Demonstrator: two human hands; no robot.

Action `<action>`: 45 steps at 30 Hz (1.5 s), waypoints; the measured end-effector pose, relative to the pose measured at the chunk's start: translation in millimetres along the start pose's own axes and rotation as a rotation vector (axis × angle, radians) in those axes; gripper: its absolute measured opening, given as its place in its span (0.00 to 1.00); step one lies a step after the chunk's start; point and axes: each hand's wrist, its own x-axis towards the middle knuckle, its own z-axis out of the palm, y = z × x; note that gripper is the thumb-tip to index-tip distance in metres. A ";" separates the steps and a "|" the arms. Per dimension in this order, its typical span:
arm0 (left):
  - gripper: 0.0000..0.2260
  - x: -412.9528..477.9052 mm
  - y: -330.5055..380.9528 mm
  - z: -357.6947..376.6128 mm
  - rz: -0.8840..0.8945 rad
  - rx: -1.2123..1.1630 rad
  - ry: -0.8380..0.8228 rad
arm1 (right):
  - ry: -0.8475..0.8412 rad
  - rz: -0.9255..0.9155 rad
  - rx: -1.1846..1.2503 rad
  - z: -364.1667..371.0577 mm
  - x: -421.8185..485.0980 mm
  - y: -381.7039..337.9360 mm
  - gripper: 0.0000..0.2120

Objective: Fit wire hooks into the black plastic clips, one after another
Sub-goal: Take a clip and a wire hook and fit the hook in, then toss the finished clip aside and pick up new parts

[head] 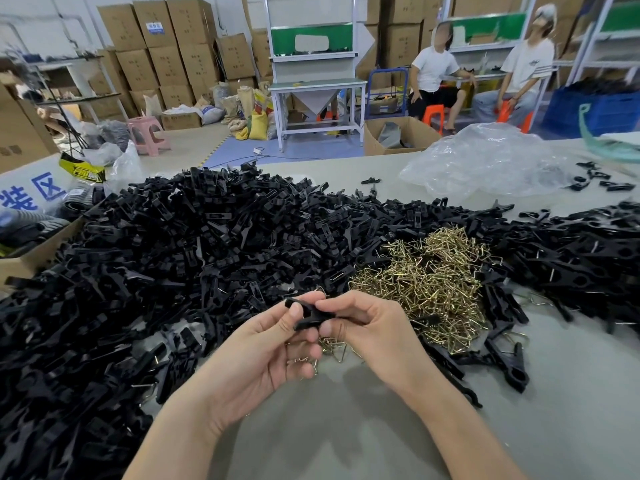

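Observation:
Both my hands meet over the table's near middle on one black plastic clip (309,315). My left hand (263,351) pinches its left end between thumb and fingers. My right hand (367,327) grips its right end with thumb and forefinger. Brass wire hooks (332,344) show just under my fingers; whether one sits in the clip is hidden. A heap of loose brass hooks (426,282) lies to the right of my hands. A large pile of black clips (166,258) covers the table's left and middle.
More black clips (571,261), some with wire in them, lie at the right. A crumpled clear plastic bag (485,164) sits at the back right. A cardboard box (31,254) stands at the table's left edge. Two persons sit on stools beyond the table.

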 end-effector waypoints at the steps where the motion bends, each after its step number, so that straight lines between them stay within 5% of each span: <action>1: 0.11 0.4 -0.6 0.4 0.006 -0.003 0.001 | 0.002 -0.001 0.010 -0.2 0.5 0.1 0.14; 10: 0.14 2.2 0.1 6.7 0.025 -0.060 0.060 | 0.025 0.027 0.079 -0.4 3.6 -0.1 0.13; 34: 0.10 5.5 0.0 7.8 -0.025 -0.012 0.217 | 0.089 -0.037 -0.330 2.3 -2.2 2.6 0.20; 40: 0.19 8.3 -3.3 9.2 0.016 -0.045 0.253 | 0.227 -0.185 -0.522 2.2 -10.8 -2.8 0.21; 45: 0.21 10.1 -8.7 7.0 0.045 -0.045 0.276 | 0.505 -0.300 -0.553 -27.9 -20.1 -22.8 0.19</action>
